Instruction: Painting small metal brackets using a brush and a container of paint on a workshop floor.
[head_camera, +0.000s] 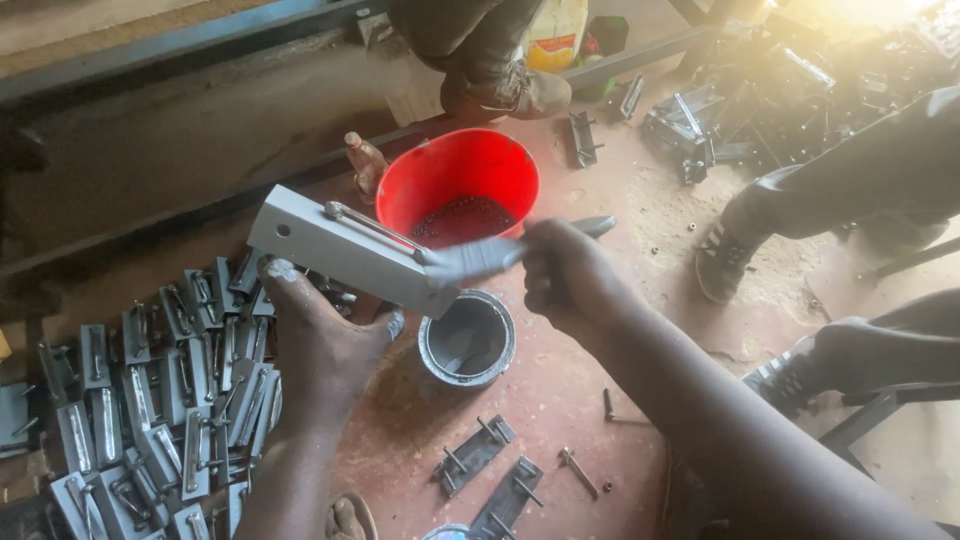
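My left hand (318, 338) grips a flat grey-painted metal plate (340, 248) with a bolt rod along its top, held tilted above the floor. My right hand (562, 275) holds a paintbrush (480, 258) whose grey bristles press on the plate's right end. A small tin of grey paint (467, 340) stands on the floor directly below the plate.
A red bucket (458, 185) with dark liquid sits behind the tin. Several grey painted plates (150, 400) lie piled at the left. Unpainted dark latches (488, 470) lie in front. Other people's legs and shoes (722, 262) are at right and top; scrap metal (760, 110) is at top right.
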